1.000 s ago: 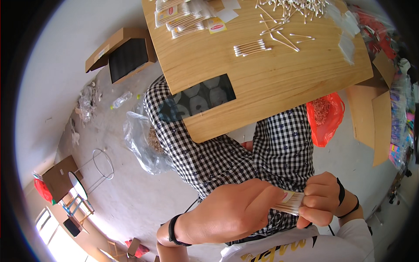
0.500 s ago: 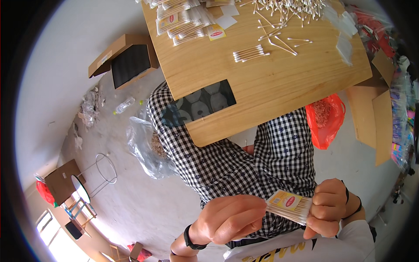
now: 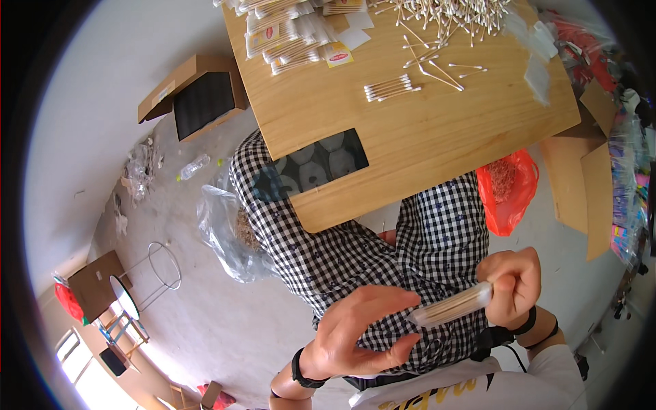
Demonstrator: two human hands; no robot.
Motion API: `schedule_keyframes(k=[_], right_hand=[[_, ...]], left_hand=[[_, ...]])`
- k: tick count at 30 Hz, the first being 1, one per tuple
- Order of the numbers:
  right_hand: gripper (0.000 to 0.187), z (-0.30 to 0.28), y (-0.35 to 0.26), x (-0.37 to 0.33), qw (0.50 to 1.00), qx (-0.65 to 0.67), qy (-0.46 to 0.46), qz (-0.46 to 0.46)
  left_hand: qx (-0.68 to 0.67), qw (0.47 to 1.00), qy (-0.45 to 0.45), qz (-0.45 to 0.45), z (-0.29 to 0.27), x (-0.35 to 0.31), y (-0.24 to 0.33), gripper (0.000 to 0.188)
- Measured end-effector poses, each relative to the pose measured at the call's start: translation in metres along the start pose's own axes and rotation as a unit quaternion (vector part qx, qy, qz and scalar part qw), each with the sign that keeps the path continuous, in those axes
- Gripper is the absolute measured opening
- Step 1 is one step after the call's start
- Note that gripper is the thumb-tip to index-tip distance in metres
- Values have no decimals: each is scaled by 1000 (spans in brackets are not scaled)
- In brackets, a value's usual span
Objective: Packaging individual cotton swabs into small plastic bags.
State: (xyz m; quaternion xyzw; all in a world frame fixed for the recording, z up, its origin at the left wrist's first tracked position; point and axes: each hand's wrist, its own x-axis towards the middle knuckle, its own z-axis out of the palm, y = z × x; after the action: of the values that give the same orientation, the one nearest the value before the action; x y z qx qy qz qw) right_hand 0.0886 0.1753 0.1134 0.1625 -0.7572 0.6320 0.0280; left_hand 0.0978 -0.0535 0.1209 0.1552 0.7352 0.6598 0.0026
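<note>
My right hand is closed on one end of a clear packet of cotton swabs, held above my lap. The packet is tilted, so its narrow side and the swab sticks show. My left hand is open beside the packet's other end, thumb and fingers spread apart around it; a gap shows between the thumb and the packet. On the wooden table lie a small row of loose swabs, a heap of swabs and a pile of filled packets.
Clear plastic bags lie at the table's right edge. A red bag hangs or stands below it, beside an opened carton. To the left are a clear bag, another carton and a plastic bottle. A dark panel lies near the table's front corner.
My left hand has let go of the packet and opened. My right hand has risen slightly and turned the packet, so its yellow label no longer shows.
</note>
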Motion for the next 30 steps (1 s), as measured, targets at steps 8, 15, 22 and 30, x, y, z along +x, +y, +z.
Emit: schedule_keyframes(k=[8,15,22,30], right_hand=[[23,16,7,12,949,137,64,278],[22,12,9,13,963,85,67,246],[14,5,3,15,995,-31,35,88],[14,3,6,10,997,-68,32,7]], left_hand=[[-131,981,12,-140,10,-5,-2,41],[-180,966,39,-181,15,-4,-4,34],[-93,981,40,-164,12,-5,-4,27],[-168,949,107,-243,18,-7,3,27]])
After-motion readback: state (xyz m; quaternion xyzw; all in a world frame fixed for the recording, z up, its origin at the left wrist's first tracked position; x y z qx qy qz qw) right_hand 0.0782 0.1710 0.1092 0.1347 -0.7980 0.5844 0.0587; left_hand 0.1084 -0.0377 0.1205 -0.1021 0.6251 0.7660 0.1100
